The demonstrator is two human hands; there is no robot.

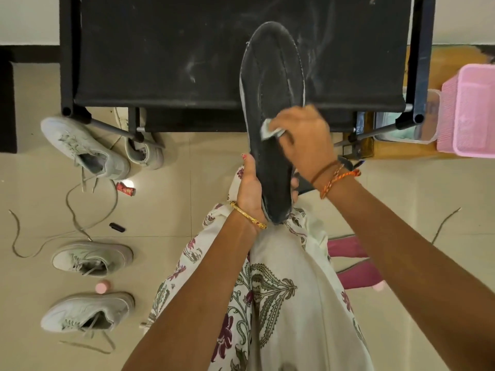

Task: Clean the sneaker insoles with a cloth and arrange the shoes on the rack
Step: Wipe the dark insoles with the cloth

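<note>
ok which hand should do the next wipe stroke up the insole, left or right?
Right. The right hand already grips the cloth against the insole, mid-length, with the dusty toe end above it. The left hand grips the heel end, steadying it.

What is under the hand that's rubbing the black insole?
A small pale cloth peeks out from under the right hand, pressed against the dark insole. Most of the cloth is hidden by the fingers.

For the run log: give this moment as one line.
step: wiping insole | left hand: grips heel end | right hand: presses cloth mid-insole | rack: no shoes on top
</note>
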